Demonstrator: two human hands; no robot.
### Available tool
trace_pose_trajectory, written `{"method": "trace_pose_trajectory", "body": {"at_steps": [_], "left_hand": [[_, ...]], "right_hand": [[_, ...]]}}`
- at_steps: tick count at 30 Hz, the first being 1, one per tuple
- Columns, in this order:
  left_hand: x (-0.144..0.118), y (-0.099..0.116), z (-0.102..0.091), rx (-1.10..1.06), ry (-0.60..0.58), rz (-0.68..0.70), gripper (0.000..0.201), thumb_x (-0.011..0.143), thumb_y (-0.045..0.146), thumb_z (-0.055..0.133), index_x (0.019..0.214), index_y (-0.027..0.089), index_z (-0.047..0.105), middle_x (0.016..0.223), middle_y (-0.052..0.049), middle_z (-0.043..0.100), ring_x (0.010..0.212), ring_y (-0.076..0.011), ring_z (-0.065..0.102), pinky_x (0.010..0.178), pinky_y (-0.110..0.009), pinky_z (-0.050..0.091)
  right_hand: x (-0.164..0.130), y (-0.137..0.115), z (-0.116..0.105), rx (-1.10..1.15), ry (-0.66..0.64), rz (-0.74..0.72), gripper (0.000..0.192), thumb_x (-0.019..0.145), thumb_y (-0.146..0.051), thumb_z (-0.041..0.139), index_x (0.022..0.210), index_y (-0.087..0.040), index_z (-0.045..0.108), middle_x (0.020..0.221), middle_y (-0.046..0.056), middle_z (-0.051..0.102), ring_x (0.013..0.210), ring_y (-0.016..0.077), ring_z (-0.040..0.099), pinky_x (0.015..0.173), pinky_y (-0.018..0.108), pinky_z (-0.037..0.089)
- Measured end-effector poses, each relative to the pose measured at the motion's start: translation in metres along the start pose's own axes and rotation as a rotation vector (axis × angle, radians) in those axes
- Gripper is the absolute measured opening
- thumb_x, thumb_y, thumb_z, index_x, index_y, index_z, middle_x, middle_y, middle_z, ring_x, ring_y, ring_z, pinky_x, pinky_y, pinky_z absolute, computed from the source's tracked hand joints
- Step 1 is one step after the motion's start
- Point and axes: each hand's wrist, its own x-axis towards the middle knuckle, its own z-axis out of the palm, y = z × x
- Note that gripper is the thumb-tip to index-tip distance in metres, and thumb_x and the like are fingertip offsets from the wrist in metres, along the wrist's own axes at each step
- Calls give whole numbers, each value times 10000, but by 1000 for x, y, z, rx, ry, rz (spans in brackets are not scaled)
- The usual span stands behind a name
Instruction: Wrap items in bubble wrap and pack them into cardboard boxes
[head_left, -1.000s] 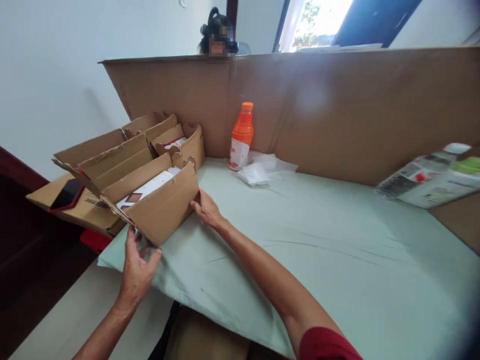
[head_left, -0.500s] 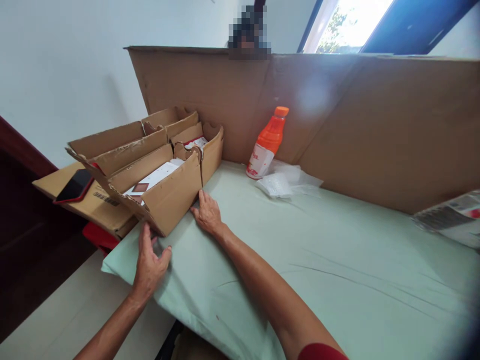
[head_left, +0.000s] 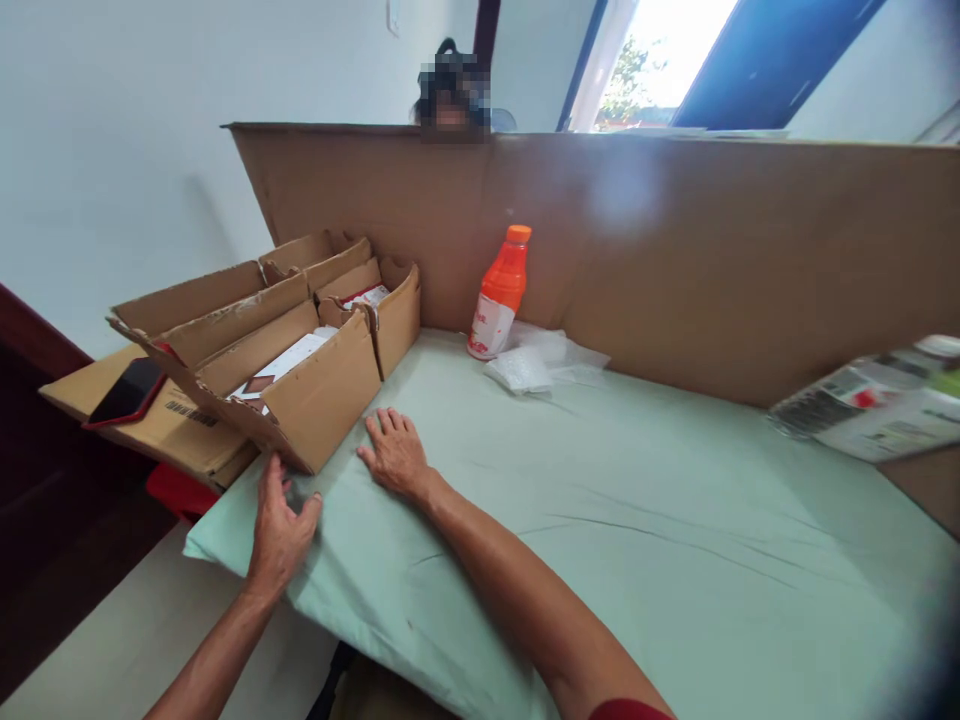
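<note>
On the left of the table stands a divided cardboard box (head_left: 330, 400) with several compartments. White printed cards (head_left: 289, 362) lie in its near compartment, and more red-and-white items (head_left: 367, 296) show in the one behind. My left hand (head_left: 281, 525) is at the box's near lower corner, fingers apart; whether the fingertips touch it cannot be made out. Just right of the box, my right hand (head_left: 396, 455) lies flat on the green tablecloth (head_left: 637, 470) with fingers spread, holding nothing.
Toward the back stands an orange bottle (head_left: 499, 290) beside clear plastic bags (head_left: 525, 368). A plastic-wrapped package (head_left: 870, 400) lies at right. A phone (head_left: 127, 390) rests on a flat carton (head_left: 180, 425) at left. Behind a tall cardboard panel (head_left: 660, 260), a person's head (head_left: 452, 90) shows.
My right hand has come away from the box's side and now rests flat on the cloth. My left hand stays near the corner. The camera view has shifted somewhat to the right.
</note>
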Motion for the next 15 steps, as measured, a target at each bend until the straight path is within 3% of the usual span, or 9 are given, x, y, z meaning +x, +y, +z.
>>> {"method": "trace_pose_trajectory", "body": {"at_steps": [4,8,10,12,13,15], "left_hand": [[0,0,-4,77,7,-5,975,757,464,618,1544,-3,282,1469,-317,456,1311,-429,531,1089,-597,453],[-17,5,-8,150,45,-6,976,746,510,611,1540,25,316,1435,-284,515,1323,-443,527,1106,-621,432],[-35,9,-10,221,40,66,946,774,537,602,1542,49,342,1443,-265,529,1352,-445,508,1131,-627,408],[-55,14,-11,292,-19,195,890,821,549,586,1574,148,330,1565,-204,439,1416,-433,452,1165,-614,382],[-64,16,-11,324,-59,269,856,842,549,571,1596,254,294,1650,-119,342,1458,-415,405,1189,-603,360],[-76,21,-5,433,-216,411,864,864,554,518,1598,500,64,1723,122,48,1541,-391,249,1223,-631,291]], "right_hand": [[-48,-6,-5,-5,-3,-128,608,1006,-551,467,1474,-162,478,1573,183,447,1469,336,383,1193,502,292],[-111,-17,-14,-3,19,-298,638,979,-596,495,1454,-171,500,1531,185,497,1426,332,439,1169,504,337],[-144,-25,-21,-30,39,-361,649,961,-628,500,1441,-191,521,1505,157,537,1388,322,482,1145,498,376],[-175,-33,-31,-106,54,-407,626,955,-652,477,1413,-236,569,1484,103,574,1339,288,534,1106,455,430],[-190,-38,-36,-166,61,-431,592,961,-650,456,1395,-272,597,1478,67,588,1321,260,556,1081,418,455],[-217,-45,-49,-337,95,-477,494,983,-587,429,1387,-373,613,1483,-10,595,1323,200,569,1051,358,472]]}}
